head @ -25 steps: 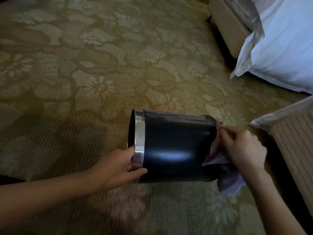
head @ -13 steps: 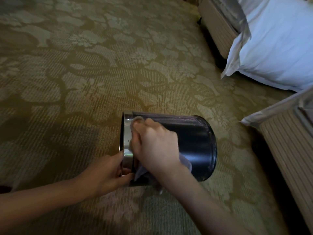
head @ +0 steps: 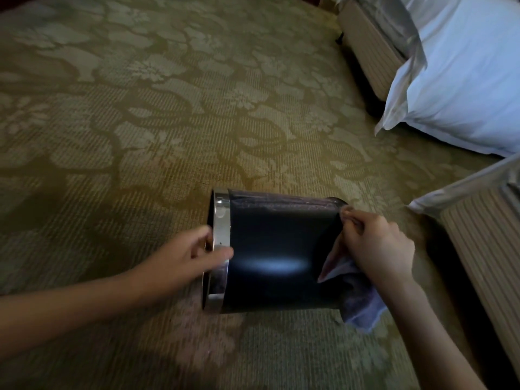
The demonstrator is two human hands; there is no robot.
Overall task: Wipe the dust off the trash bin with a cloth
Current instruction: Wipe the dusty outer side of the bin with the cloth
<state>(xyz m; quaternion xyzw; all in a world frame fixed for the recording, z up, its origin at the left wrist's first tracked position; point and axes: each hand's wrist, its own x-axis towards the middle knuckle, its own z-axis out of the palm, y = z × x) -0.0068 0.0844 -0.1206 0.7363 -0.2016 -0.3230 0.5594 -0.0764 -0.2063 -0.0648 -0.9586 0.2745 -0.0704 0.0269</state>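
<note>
At the bin's closed end, the right-hand grip [head: 377,249] is clamped on a greyish-purple cloth [head: 357,299], fingers curled and pinching it against the edge of the base. The cloth's loose part hangs below the wrist onto the floor. At the opposite end, the left-hand grip [head: 191,257] is closed round the chrome rim band [head: 221,220], thumb lying on the outside of the band and fingers hooked into the mouth. Between the two hands the black trash bin [head: 275,249] lies on its side on the patterned olive carpet [head: 140,122], mouth to the left and base to the right. A paler, dusty-looking strip runs along its upper side, and a soft highlight lies across its middle. Well beyond it at upper right, a white pillow [head: 455,74] rests on the carpet against a striped bed base [head: 365,46].
</note>
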